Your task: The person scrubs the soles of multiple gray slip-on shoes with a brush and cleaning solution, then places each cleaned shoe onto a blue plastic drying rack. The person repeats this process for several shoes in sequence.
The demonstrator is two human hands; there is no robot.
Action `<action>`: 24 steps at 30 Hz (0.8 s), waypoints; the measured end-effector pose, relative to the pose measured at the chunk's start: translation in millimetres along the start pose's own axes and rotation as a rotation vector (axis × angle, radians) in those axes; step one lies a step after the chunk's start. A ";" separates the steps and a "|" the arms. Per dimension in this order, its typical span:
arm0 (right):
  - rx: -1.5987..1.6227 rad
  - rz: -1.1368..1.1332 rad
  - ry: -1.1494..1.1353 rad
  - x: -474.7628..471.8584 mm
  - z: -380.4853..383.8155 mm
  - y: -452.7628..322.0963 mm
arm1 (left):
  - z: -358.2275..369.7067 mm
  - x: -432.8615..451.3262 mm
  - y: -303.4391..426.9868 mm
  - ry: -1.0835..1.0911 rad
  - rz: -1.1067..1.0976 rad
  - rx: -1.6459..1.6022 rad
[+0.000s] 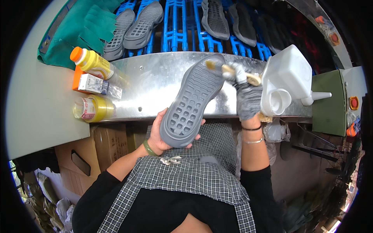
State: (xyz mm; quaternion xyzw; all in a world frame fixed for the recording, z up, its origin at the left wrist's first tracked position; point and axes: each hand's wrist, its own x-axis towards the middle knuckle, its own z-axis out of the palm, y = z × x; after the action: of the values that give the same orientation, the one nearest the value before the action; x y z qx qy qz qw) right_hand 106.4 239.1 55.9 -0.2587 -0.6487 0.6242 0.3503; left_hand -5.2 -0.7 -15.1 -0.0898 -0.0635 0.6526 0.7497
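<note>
A grey shoe sole (191, 102) with a grid of square recesses is tilted above the metal ledge, its heel end in my bare left hand (158, 132). The fingers of that hand wrap under the heel and show at its right side. My right hand (247, 94), in a grey knit glove, grips the light handle of a brush (230, 71). The yellowish bristles lie over the toe end of the sole; whether they touch it I cannot tell. Close by my right hand stands a white plastic container (275, 102) with a round opening.
More grey soles (144, 24) lie on a blue slatted rack (174, 26) beyond the metal ledge (140, 96). To the left are a yellow bottle (94, 64), small boxes (90, 83), and a tape roll (97, 108). Green cloth (81, 32) hangs at upper left; a green box (329, 102) is at right.
</note>
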 end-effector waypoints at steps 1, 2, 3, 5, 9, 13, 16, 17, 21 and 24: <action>-0.151 -0.108 -0.029 -13.8 5.0 4.4 | -0.2 1.8 1.3 0.009 0.000 -0.003; -0.157 -0.120 -0.046 -31.3 13.8 6.3 | -2.0 3.4 1.0 -0.001 0.001 0.005; -0.165 -0.134 -0.066 -46.8 22.8 5.1 | -3.9 4.3 -1.0 0.017 0.018 0.007; 0.120 -0.007 -0.039 -66.3 28.0 -6.1 | -7.2 5.0 -5.2 0.058 0.056 0.017; 0.687 0.237 0.007 -86.1 35.2 -33.6 | -4.9 10.6 -4.6 0.073 0.097 0.119; -0.063 0.016 -0.086 -97.8 29.9 -23.5 | -1.0 17.0 -5.6 0.095 0.132 0.212; -0.226 -0.221 -0.248 -107.7 38.5 -27.5 | 8.9 15.6 -3.8 0.173 0.198 0.175; -0.065 -0.155 -0.221 -111.2 36.3 -36.3 | 14.4 19.2 -0.5 0.165 0.215 0.170; 0.362 0.066 0.017 -107.5 41.8 -51.1 | 15.0 27.3 6.6 0.011 0.201 0.289; -0.053 0.067 -0.216 -117.6 37.9 -43.4 | 24.5 33.0 7.1 0.008 0.266 0.148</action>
State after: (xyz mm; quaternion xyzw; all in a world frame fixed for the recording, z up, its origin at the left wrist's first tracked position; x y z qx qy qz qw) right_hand 154.4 120.7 84.4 -0.2206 -0.6900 0.6422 0.2505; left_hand -12.6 34.2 6.5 -0.0445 0.0004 0.7487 0.6614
